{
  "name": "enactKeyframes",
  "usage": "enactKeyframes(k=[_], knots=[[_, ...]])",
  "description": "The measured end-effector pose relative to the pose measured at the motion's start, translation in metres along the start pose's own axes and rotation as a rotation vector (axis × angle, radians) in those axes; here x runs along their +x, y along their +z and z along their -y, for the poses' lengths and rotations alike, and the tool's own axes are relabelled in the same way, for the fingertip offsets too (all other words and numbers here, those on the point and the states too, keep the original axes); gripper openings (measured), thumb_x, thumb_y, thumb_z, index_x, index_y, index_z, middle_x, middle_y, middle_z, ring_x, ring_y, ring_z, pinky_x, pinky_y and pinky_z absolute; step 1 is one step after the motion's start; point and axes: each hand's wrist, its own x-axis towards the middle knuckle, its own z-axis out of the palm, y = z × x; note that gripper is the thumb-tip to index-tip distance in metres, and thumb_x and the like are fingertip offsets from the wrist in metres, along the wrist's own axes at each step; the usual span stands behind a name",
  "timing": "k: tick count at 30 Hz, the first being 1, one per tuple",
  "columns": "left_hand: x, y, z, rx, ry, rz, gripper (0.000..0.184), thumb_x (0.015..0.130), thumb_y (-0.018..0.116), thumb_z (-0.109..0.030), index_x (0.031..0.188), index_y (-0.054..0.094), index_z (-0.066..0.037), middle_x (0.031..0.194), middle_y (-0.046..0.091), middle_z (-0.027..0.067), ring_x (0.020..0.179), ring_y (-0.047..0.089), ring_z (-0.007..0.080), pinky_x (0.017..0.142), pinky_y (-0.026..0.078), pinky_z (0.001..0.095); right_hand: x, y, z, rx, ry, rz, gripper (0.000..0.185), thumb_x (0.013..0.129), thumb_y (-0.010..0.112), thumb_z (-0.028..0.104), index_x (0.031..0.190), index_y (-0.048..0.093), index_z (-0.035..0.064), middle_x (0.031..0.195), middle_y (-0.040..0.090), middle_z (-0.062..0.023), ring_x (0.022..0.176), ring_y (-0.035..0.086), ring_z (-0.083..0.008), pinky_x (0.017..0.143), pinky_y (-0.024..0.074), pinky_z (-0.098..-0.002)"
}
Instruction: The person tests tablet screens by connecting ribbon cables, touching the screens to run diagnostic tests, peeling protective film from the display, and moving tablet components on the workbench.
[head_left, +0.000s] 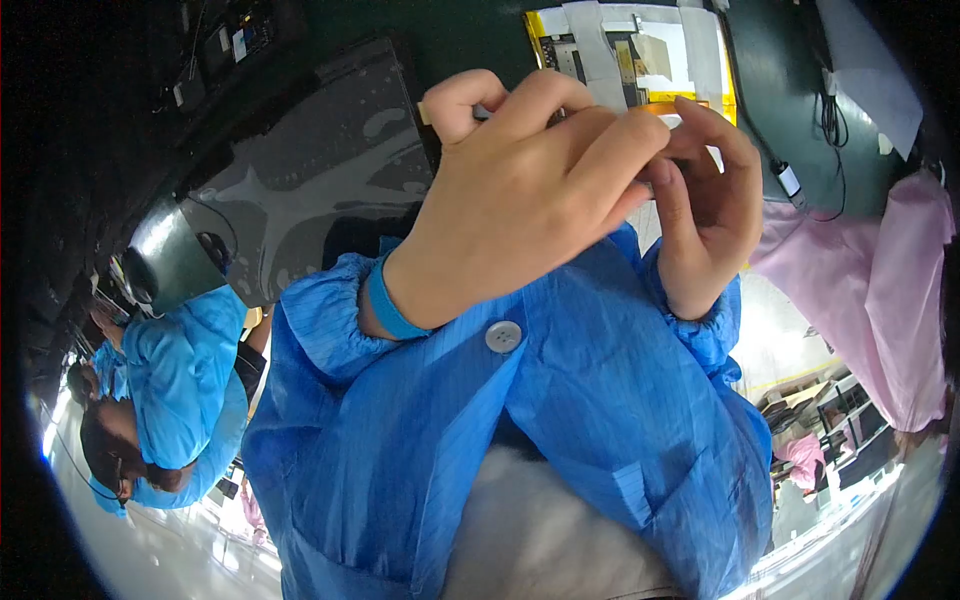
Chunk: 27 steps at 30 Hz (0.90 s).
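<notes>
My left hand [530, 180], with a blue wristband [392, 300], shows its back, its fingers curled. A small pale yellowish end [424, 113] sticks out beside its curled outer fingers; what it belongs to is hidden. My right hand [710, 210] is bent inward, thumb and fingers drawn together against the left fingertips. Whatever lies between the fingertips is too small or covered to make out. Just beyond the hands is a flat panel [655, 55] with yellow edges, white strips across it and small parts on its surface.
A large dark sheet-like panel [300, 170] with a glossy film lies left. A cable with a silver plug [789, 181] runs down the right side, beside pink cloth [860, 290]. Another person in blue [185, 390] sits at left. Dark parts [240, 40] lie at the back left.
</notes>
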Motion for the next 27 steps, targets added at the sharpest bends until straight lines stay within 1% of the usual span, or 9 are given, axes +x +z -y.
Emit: enactKeyframes(k=[1,4,5,10,11,14,20,23,27], knots=[[-0.001,-0.002,0.001,0.022,0.007,0.004,0.021,0.067,0.073,-0.024,0.086,0.064,-0.021,0.079,0.063,-0.01,0.082,0.054,0.0082,0.076,0.023,0.0343,-0.001,-0.003,0.006,0.015,0.097,0.046,0.03,0.083,0.055,-0.006,0.112,0.056,-0.0014,0.098,0.056,-0.0061,0.088,0.053,-0.0091,0.076,0.0439,-0.0214],[-0.004,-0.01,0.008,0.089,0.025,0.016,0.018,0.066,0.074,-0.022,0.081,0.064,-0.021,0.077,0.063,-0.0099,0.081,0.054,0.0086,0.076,0.023,0.0334,0.0,-0.012,0.01,-0.032,0.249,0.156,0.029,0.084,0.05,-0.008,0.112,0.055,-0.0018,0.096,0.057,-0.0055,0.089,0.053,-0.0091,0.08,0.0435,-0.0212],[-0.007,-0.011,0.009,0.113,0.022,0.02,0.017,0.066,0.074,-0.022,0.079,0.064,-0.021,0.076,0.063,-0.0098,0.081,0.054,0.0087,0.076,0.023,0.033,0.0,-0.007,0.011,-0.029,0.2,0.162,0.028,0.085,0.046,-0.008,0.11,0.056,-0.0012,0.093,0.059,-0.0047,0.087,0.054,-0.0088,0.081,0.0426,-0.021],[-0.005,-0.016,0.006,0.235,-0.023,-0.048,0.018,0.06,0.076,-0.024,0.074,0.065,-0.024,0.083,0.06,-0.0113,0.09,0.05,0.0118,0.081,0.024,0.0334,0.003,0.008,0.002,-0.201,0.015,0.144,0.033,0.078,0.055,-0.011,0.109,0.058,0.0019,0.095,0.06,-0.0082,0.079,0.061,-0.0159,0.071,0.0484,-0.0249],[-0.006,-0.011,0.013,0.297,0.023,-0.043,0.019,0.058,0.077,-0.027,0.073,0.065,-0.026,0.09,0.058,-0.0131,0.096,0.047,0.0134,0.083,0.023,0.0366,0.004,0.009,0.0,-0.217,-0.041,0.143,0.035,0.076,0.057,-0.011,0.108,0.058,0.0024,0.095,0.059,-0.0089,0.079,0.062,-0.0172,0.07,0.049,-0.0256],[-0.006,-0.006,0.02,0.369,0.05,-0.107,0.019,0.058,0.078,-0.028,0.072,0.065,-0.026,0.094,0.057,-0.014,0.098,0.046,0.0138,0.084,0.022,0.0395,0.008,0.008,-0.001,-0.444,-0.173,0.067,0.034,0.073,0.061,-0.011,0.104,0.061,0.0032,0.091,0.058,-0.0098,0.078,0.062,-0.0199,0.068,0.0492,-0.0269],[-0.004,-0.005,0.016,0.428,0.012,-0.046,0.018,0.059,0.078,-0.031,0.07,0.064,-0.027,0.096,0.057,-0.0143,0.103,0.045,0.0144,0.09,0.019,0.0431,0.003,-0.01,-0.007,-0.632,-0.187,0.029,0.026,0.071,0.065,-0.008,0.093,0.066,0.0044,0.091,0.056,-0.009,0.075,0.06,-0.0202,0.066,0.0494,-0.0287],[-0.002,-0.008,0.012,0.447,-0.011,0.003,0.017,0.06,0.077,-0.031,0.069,0.064,-0.027,0.096,0.056,-0.0143,0.103,0.045,0.0142,0.091,0.019,0.0438,0.0,-0.007,-0.006,-0.581,-0.168,0.066,0.027,0.069,0.065,-0.008,0.093,0.068,0.0059,0.092,0.056,-0.0088,0.075,0.059,-0.0196,0.065,0.0492,-0.0291],[-0.01,-0.003,0.023,0.37,-0.029,-0.066,0.016,0.061,0.077,-0.03,0.069,0.064,-0.027,0.096,0.056,-0.0143,0.103,0.045,0.0143,0.091,0.018,0.0444,-0.003,-0.004,-0.008,-0.634,-0.19,0.113,0.034,0.066,0.064,-0.008,0.095,0.069,0.0084,0.093,0.056,-0.008,0.076,0.058,-0.0197,0.065,0.0491,-0.0291]])
